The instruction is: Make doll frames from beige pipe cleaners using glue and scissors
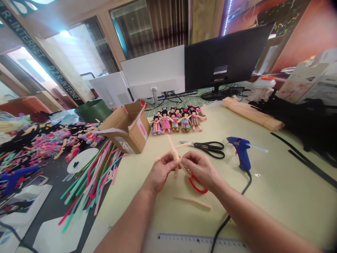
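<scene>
Between my two hands is a beige doll body [174,153] twisted from pipe cleaners, with arms spread and legs pointing down toward me. My left hand [162,172] pinches it at the waist with thumb and fingers. At the other side, my right hand [198,168] grips one of its legs near the hip. Red-handled pliers or scissors [198,186] lie partly hidden under my right hand. A loose beige pipe cleaner [193,202] rests on the table just below. Black-handled scissors [210,147] lie beyond my right hand.
A blue glue gun [243,154] stands at the right, its cord running toward me. Finished dolls [173,121] stand behind, beside an open cardboard box [129,130]. Colored pipe cleaners [92,179] lie left, a beige bundle [252,114] back right, and a ruler [200,240] in front.
</scene>
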Motion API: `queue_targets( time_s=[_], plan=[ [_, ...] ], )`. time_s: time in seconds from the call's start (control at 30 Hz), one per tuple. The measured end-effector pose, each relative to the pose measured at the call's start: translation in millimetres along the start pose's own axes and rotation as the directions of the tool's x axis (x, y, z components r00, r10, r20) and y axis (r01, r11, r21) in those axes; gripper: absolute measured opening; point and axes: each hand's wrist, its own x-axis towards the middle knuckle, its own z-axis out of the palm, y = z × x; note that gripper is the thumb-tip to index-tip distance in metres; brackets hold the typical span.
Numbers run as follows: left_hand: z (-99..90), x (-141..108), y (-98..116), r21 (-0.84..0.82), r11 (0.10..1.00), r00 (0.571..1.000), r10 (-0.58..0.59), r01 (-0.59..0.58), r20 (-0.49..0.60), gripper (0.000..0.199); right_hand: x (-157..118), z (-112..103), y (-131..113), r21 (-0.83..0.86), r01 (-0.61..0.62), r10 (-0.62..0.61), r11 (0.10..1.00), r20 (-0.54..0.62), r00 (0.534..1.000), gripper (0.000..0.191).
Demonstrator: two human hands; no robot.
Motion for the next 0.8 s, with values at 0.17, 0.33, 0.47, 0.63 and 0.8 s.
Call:
queue_targets(
  time_s=[0.17,0.33,0.47,0.63,0.8],
  plan=[
    [0.3,0.9,-1.1,-0.019,1.000,1.000,-0.012,0.012,0.016,0.021,0.5,1.5,4.8,0.094,-0.075,0.074,0.993,0.016,0.997,0.015],
    [2.0,1.3,-0.7,-0.065,0.998,1.000,-0.009,0.009,-0.006,0.036,1.0,2.6,7.9,0.166,-0.111,0.108,0.980,0.029,0.994,0.015],
    [1.5,0.4,-1.8,-0.050,0.999,1.000,-0.014,0.013,-0.024,0.037,0.8,3.4,6.7,0.169,-0.116,0.113,0.979,0.023,0.993,0.015],
    [1.4,0.5,-3.0,-0.026,1.000,0.999,-0.008,0.007,-0.035,0.038,0.5,3.8,5.1,0.143,-0.084,0.080,0.986,0.035,0.996,0.015],
    [1.3,1.8,-3.8,0.013,1.000,0.999,-0.012,0.013,-0.049,0.042,-0.7,4.6,4.9,0.116,-0.049,0.045,0.992,0.039,0.998,0.013]
  ],
)
